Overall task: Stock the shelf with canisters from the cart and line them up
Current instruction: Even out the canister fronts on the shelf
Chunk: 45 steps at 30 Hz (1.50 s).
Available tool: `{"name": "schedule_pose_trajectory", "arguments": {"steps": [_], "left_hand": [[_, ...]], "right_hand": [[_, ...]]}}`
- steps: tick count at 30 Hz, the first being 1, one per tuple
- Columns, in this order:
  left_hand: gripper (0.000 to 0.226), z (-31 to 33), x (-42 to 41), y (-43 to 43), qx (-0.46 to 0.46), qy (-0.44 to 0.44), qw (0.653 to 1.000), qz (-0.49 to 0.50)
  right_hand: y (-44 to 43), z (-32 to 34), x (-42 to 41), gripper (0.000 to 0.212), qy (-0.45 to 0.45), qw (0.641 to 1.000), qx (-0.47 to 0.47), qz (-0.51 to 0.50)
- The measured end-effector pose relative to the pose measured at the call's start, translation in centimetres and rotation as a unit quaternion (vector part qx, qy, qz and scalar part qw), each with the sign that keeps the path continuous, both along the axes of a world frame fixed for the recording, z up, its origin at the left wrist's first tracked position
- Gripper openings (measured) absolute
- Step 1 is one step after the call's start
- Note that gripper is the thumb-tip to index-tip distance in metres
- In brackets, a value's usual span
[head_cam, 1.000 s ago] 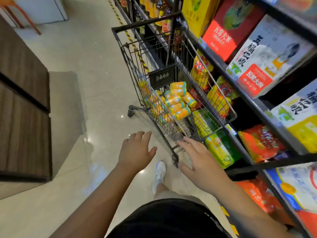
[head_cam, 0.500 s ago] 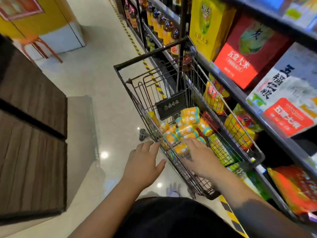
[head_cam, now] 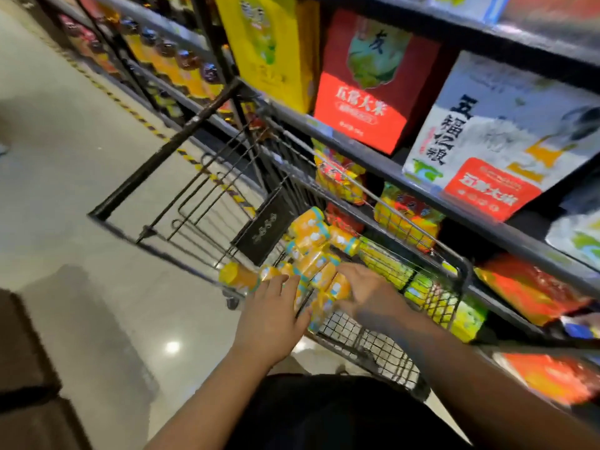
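Head view looks down on a black wire cart (head_cam: pixel 460 266) standing at mid-frame, just beside a dark shelf (head_cam: pixel 357 147) that runs along the right of the frame. The canisters (head_cam: pixel 311 228), orange-yellow with teal bands, lie on their sides in a loose pile inside the cart's basket, at the centre of the frame; none shows on the shelf.

Both hands reach into that pile from the lower edge of the frame. The left hand (head_cam: pixel 276 315) lies with its fingers (head_cam: pixel 287 284) fairly straight against the left side of the pile, touching canisters without curling round one. The right hand (head_cam: pixel 368 293) sits on the right side of the pile with its fingers (head_cam: pixel 345 271) bent over a canister; motion blur hides whether they actually grip it.

On the shelf board above the cart stand a yellow box (head_cam: pixel 269 43), a red box (head_cam: pixel 367 92) and a white box (head_cam: pixel 496 134) of rice. Below that board lie bright snack bags (head_cam: pixel 407 216). Bottles (head_cam: pixel 181 60) line the shelf at the upper left. A pale glossy floor (head_cam: pixel 81 164) fills the left of the frame.
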<state>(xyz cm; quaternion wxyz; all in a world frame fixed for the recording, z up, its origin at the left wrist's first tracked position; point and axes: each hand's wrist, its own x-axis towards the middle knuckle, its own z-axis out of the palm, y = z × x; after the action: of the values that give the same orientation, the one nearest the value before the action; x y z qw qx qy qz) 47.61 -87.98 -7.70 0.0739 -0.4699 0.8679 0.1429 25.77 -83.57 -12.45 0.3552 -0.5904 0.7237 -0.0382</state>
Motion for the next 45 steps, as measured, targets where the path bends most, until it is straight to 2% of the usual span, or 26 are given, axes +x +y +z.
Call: {"name": "schedule_pose_trajectory", "arguments": {"steps": [3,6,10,16,21,26,30,35,38,41,43,45], "left_hand": [[0.070,-2.5,-1.0,-5.4,0.021,-0.018,0.998,-0.056],[0.063,-4.7,-2.4,-10.4,0.063,-0.068,0.990,-0.107],[0.053,-8.1,-3.9,-15.9,0.096,-0.080,0.979,-0.160],[0.055,-13.0,-5.0,-20.0,0.168,-0.067,0.972,-0.152],[0.053,-16.3,-5.5,-20.6,0.190,-0.088,0.966,-0.154],[0.057,-20.9,-5.0,-21.0,0.217,-0.136,0.954,-0.154],[0.049,-25.3,-5.5,-21.7,0.220,-0.109,0.967,-0.061],[0.062,-30.8,-5.7,-21.3,0.241,-0.124,0.961,-0.050],[0.065,-33.4,-5.9,-20.3,0.260,-0.098,0.960,-0.011],[0.074,-35.4,-6.0,-19.5,0.278,-0.079,0.957,0.015],[0.080,-36.2,-6.3,-19.3,0.280,-0.072,0.957,0.025],[0.085,-36.6,-6.4,-19.1,0.279,-0.062,0.958,0.034]], "right_hand": [[-0.2,0.9,-0.2,0.069,0.011,0.999,0.005,-0.051],[-0.4,3.5,0.5,0.069,0.017,0.993,-0.003,-0.117],[-1.2,5.9,2.7,0.068,0.011,0.982,-0.001,-0.190],[-1.7,5.0,6.9,0.065,0.005,0.962,-0.014,-0.274],[-4.1,-0.6,5.9,0.064,-0.013,0.952,0.008,-0.306],[-7.5,-12.8,1.7,0.065,-0.033,0.956,0.107,-0.271],[-9.7,-22.0,-1.4,0.069,-0.038,0.945,0.182,-0.271],[-10.7,-29.4,-2.4,0.075,-0.058,0.903,0.193,-0.380],[-11.0,-31.6,-1.4,0.095,-0.080,0.858,0.150,-0.485],[-10.7,-32.9,-0.1,0.114,-0.143,0.807,0.137,-0.557],[-10.1,-33.8,0.3,0.104,-0.159,0.776,0.132,-0.596],[-9.8,-34.4,0.2,0.085,-0.147,0.773,0.138,-0.602]]}}
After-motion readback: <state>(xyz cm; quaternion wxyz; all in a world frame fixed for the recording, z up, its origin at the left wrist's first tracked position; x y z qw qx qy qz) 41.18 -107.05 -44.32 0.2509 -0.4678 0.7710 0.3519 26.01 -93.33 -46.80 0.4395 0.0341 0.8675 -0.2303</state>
